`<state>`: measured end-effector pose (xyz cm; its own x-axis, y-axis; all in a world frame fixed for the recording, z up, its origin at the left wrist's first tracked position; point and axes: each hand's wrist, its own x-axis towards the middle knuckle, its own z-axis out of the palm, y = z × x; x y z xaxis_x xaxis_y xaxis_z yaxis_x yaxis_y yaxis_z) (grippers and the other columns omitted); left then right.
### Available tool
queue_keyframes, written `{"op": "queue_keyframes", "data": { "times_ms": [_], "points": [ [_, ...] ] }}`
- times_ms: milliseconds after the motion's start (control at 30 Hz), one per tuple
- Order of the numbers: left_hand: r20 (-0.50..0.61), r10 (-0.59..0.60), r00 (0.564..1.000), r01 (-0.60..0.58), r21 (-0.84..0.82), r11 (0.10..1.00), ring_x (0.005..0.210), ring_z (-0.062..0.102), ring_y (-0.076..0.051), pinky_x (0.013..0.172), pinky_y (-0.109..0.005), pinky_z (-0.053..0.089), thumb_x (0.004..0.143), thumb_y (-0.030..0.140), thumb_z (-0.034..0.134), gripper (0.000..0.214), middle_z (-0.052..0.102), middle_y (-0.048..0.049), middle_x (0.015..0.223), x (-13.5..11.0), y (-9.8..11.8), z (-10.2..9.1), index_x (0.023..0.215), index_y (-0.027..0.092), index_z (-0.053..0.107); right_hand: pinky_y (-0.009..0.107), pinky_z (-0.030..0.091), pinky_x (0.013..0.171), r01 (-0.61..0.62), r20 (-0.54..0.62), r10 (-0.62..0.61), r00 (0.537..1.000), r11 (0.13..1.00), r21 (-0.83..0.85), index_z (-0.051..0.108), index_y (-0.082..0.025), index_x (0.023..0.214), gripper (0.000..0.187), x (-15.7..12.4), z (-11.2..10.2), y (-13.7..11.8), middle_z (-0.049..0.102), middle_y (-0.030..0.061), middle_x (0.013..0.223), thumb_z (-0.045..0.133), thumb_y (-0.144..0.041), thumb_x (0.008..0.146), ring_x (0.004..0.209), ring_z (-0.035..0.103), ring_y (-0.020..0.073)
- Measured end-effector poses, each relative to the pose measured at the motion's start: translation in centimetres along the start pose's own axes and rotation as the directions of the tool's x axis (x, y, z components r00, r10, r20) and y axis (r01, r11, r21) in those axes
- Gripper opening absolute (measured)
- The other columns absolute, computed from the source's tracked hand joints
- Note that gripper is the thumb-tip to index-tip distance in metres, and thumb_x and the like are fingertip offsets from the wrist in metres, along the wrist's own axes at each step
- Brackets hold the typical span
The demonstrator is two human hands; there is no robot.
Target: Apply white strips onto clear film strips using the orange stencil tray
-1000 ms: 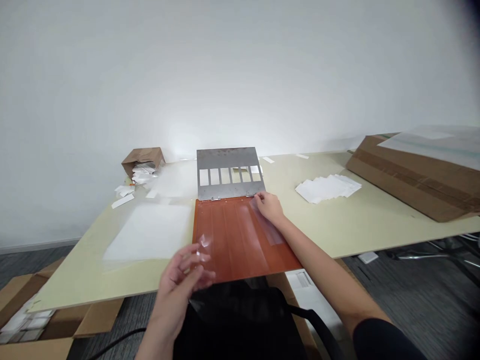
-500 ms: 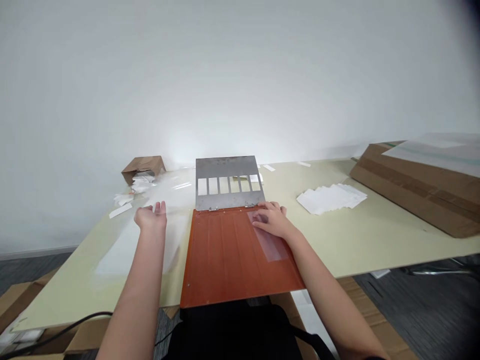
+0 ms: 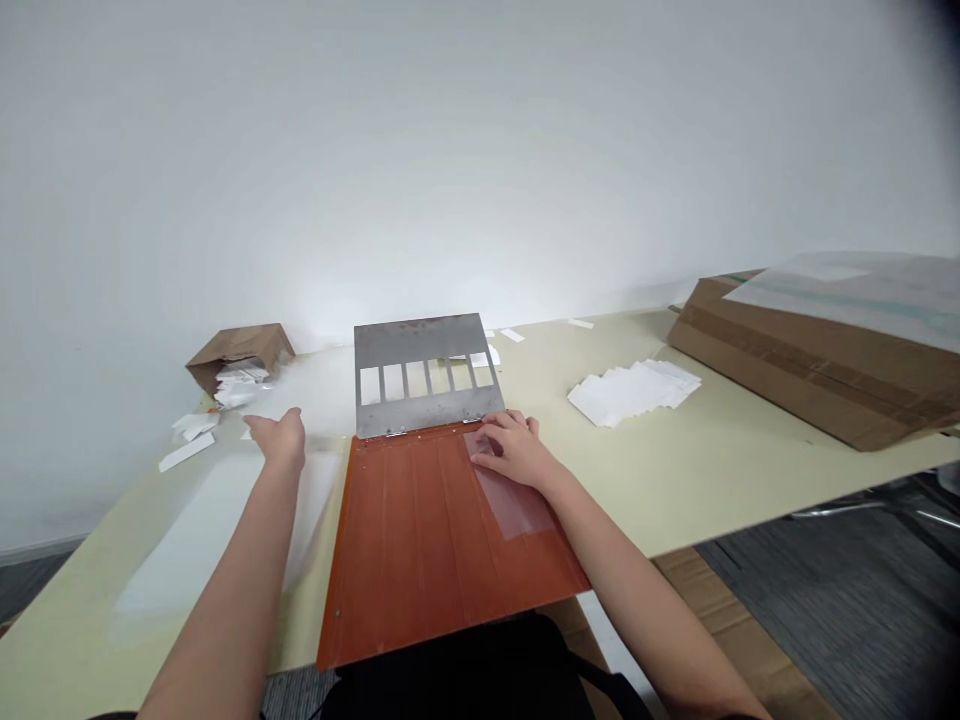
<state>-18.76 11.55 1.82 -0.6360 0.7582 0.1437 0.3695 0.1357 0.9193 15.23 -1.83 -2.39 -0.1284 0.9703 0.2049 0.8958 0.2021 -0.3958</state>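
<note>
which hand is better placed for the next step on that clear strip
Probably the right: the right hand rests on the clear strip on the orange board. The left hand is off the board, out over the table to its left.
</note>
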Motion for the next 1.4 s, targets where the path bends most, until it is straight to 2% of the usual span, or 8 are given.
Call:
{"op": "queue_keyframes", "data": {
  "times_ms": [133,267,400,467,533,600,667,1400],
  "points": [
    [0.023,0.150,0.988,-0.151,0.228,0.962,0.151,0.005,-0.039,0.122,-0.056,0.010,0.085,0.030,0.068,0.086,0.004,-0.0251,0.162,-0.9,0.2,-0.9,0.153,0.007,0.021,0.050,0.031,0.097,-0.010,0.007,0.010,1.000,1.000,0.009,0.068,-0.032,0.108,0.029,-0.3,-0.5,0.4,0.055,0.0066,0.135,0.061,-0.050,0.087,0.125,0.041,0.0301],
    [0.139,0.251,0.958,-0.284,0.338,0.897,0.149,0.013,-0.043,0.120,-0.057,0.014,0.082,0.031,0.065,0.080,0.012,-0.0317,0.158,-3.2,1.2,-1.1,0.147,-0.001,0.032,0.053,0.030,0.097,-0.013,0.034,0.012,0.999,1.000,0.009,0.071,-0.034,0.103,0.025,-0.6,-0.8,0.7,0.054,0.0065,0.136,0.064,-0.049,0.084,0.127,0.040,0.0327],
    [0.299,0.397,0.868,-0.486,0.343,0.804,0.148,0.021,-0.035,0.120,-0.056,0.016,0.086,0.036,0.061,0.072,0.018,-0.0197,0.161,-9.6,2.6,-1.9,0.148,0.014,0.035,0.055,0.030,0.098,-0.018,0.037,0.018,0.999,1.000,0.006,0.070,-0.032,0.104,0.028,-0.6,-0.7,0.7,0.054,0.0072,0.136,0.064,-0.051,0.083,0.127,0.040,0.0336],
    [0.523,0.460,0.717,-0.657,0.287,0.697,0.146,0.028,-0.033,0.117,-0.064,0.014,0.092,0.038,0.051,0.053,0.029,-0.0161,0.158,-14.2,3.0,-2.7,0.142,0.021,0.044,0.055,0.030,0.098,-0.016,0.038,0.016,0.999,1.000,0.002,0.070,-0.032,0.105,0.030,-0.6,-0.7,0.7,0.054,0.0072,0.136,0.064,-0.053,0.083,0.127,0.040,0.0339],
    [0.782,0.453,0.429,-0.818,0.123,0.562,0.142,0.036,-0.030,0.116,-0.069,0.009,0.096,0.037,0.045,0.041,0.041,-0.0098,0.153,-19.0,3.0,-3.7,0.135,0.028,0.052,0.055,0.031,0.098,-0.011,0.039,0.011,0.999,1.000,-0.002,0.069,-0.033,0.107,0.032,-0.6,-0.6,0.8,0.053,0.0073,0.137,0.064,-0.053,0.083,0.127,0.040,0.0339],
    [0.902,0.402,0.156,-0.873,-0.064,0.483,0.142,0.036,-0.031,0.113,-0.074,0.003,0.097,0.045,0.045,0.041,0.045,-0.0053,0.152,-22.8,2.7,-4.6,0.136,0.033,0.051,0.055,0.032,0.097,-0.007,0.041,0.008,0.999,1.000,-0.006,0.069,-0.033,0.109,0.032,-0.6,-0.6,0.9,0.053,0.0071,0.137,0.064,-0.052,0.083,0.126,0.040,0.0336],
    [0.930,0.366,0.036,-0.880,-0.144,0.453,0.143,0.034,-0.033,0.112,-0.077,0.002,0.097,0.052,0.043,0.046,0.050,-0.0046,0.148,-25.3,2.2,-5.1,0.137,0.032,0.050,0.054,0.032,0.097,-0.007,0.041,0.008,0.999,1.000,-0.006,0.069,-0.034,0.110,0.033,-0.7,-0.5,1.1,0.052,0.0068,0.138,0.064,-0.052,0.083,0.126,0.041,0.0332],
    [0.902,0.424,0.087,-0.925,-0.085,0.371,0.141,0.037,-0.038,0.111,-0.079,0.011,0.098,0.054,0.041,0.048,0.055,-0.0102,0.144,-27.8,-0.3,-5.7,0.133,0.025,0.057,0.053,0.033,0.097,-0.004,0.005,0.004,1.000,1.000,0.018,0.069,-0.032,0.112,0.032,-0.6,0.1,1.8,0.053,0.0084,0.137,0.059,-0.049,0.088,0.126,0.040,0.0329]
  ]
}}
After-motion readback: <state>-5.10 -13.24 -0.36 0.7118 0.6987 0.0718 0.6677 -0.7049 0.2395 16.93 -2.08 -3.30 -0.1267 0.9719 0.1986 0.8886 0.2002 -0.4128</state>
